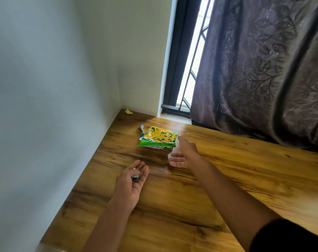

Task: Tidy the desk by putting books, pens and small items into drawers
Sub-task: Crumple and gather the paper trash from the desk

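A: Snack packet (158,136), green and yellow, torn open at one end, lies flat on the wooden desk (227,179) toward the back corner, not far from the wall (45,88) and the window (187,70).

B: And the hands?

A: The right hand (183,155) is stretched out over the desk just beside the packet's near right corner, palm turned inward, fingers straight and spread, thumb pointing up toward the packet. It grips nothing; whether it touches the foil I cannot tell.

B: The left?

A: The left hand (134,176) hovers lower on the desk, nearer the wall, palm up. Its fingers curl loosely around a small crumpled wrapper (136,174), bluish and silvery, sitting in the palm.

B: Anything else on the surface?

A: A tiny yellow scrap (128,111) lies right in the corner where desk meets wall. A dark patterned curtain (263,70) hangs over the right part of the window, its hem reaching the desk's back edge. A dark sleeve (289,237) shows on the right arm.
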A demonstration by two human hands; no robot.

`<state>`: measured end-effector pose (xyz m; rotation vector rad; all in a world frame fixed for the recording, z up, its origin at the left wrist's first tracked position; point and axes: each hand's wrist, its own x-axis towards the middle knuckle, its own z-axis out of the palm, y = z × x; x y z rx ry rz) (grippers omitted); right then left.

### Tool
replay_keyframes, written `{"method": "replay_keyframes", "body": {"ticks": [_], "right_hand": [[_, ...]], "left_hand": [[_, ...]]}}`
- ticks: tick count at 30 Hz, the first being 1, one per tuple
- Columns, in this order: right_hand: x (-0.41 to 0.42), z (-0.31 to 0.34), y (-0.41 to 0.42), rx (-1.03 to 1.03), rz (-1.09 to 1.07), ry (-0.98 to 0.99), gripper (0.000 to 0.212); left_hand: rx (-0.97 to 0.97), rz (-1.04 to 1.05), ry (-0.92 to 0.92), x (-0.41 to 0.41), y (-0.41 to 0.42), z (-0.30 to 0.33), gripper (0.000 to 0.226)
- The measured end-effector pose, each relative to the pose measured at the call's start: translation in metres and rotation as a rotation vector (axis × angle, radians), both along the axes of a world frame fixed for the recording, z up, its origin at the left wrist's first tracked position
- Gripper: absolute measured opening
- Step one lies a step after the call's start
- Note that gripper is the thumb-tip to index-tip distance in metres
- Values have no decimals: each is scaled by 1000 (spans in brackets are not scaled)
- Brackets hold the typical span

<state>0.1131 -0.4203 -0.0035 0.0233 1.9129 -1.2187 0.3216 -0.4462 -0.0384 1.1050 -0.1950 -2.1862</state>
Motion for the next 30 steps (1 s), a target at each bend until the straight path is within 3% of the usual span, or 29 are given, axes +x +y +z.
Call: {"method": "replay_keyframes", "body": {"ticks": [3, 8, 12, 18, 23, 26, 30], "right_hand": [[-1, 5, -8, -89, 5, -231, 46], [6, -7, -19, -197, -21, -323, 39], [20, -10, -12, -238, 11, -288, 34], [29, -9, 5, -257, 94, -247, 32], [31, -1, 17, -285, 219, -235, 20], [34, 2, 19, -302, 283, -259, 29], [39, 2, 23, -316, 332, -306, 35]], "left_hand": [[-44, 9, -35, 7, -5, 1, 44], [-146, 36, -102, 18, -12, -1, 41], [-285, 106, -178, 17, -21, -3, 45], [-482, 177, -252, 13, -27, 13, 9], [-569, 45, -151, 12, -19, 13, 28], [-563, -31, -114, 11, -14, 11, 47], [-571, -32, -99, 11, -13, 5, 44]]}}
